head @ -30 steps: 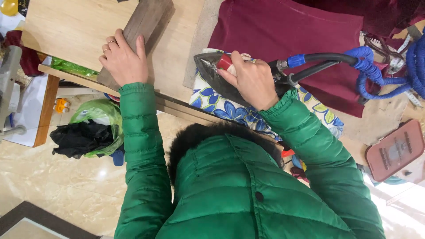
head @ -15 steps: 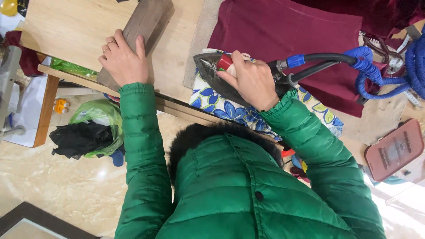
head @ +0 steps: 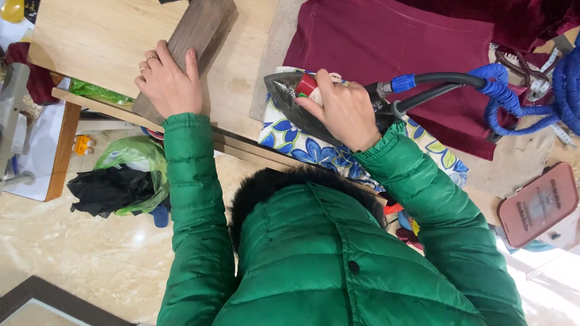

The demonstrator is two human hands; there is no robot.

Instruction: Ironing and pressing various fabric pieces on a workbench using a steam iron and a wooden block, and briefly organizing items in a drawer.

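While the right hand (head: pixel 344 111) wraps tight around the iron (head: pixel 302 102) handle, the iron's dark soleplate sits on the floral cloth (head: pixel 314 148) at the near edge of the tabletop (head: pixel 96 36), nose pointing left. It looks like a heavy, rigid steam iron, metal-bodied and likely hot underneath, so the handle on top is the one safe place to hold, and that is just where the fingers close. A black hose (head: pixel 441 78) runs off the back to blue coils (head: pixel 513 96) on the right; that tether will probably drag and limit any swing to the left.

Over on the other side, the left hand (head: pixel 169 81) lies flat and open on a wooden block (head: pixel 202 27), pressing down, not gripping. The block looks stiff and solid, unlikely to slide on the wood.

The floral cloth is soft and thin, draped over the tabletop's front edge, so it could bunch or slip toward the person. Just beyond lies maroon fabric (head: pixel 399 48), equally limp. Open room is the bare wood between block and iron; to the right, hose, coils and a reddish pad (head: pixel 538 205) crowd the space. The front edge is close under the iron.
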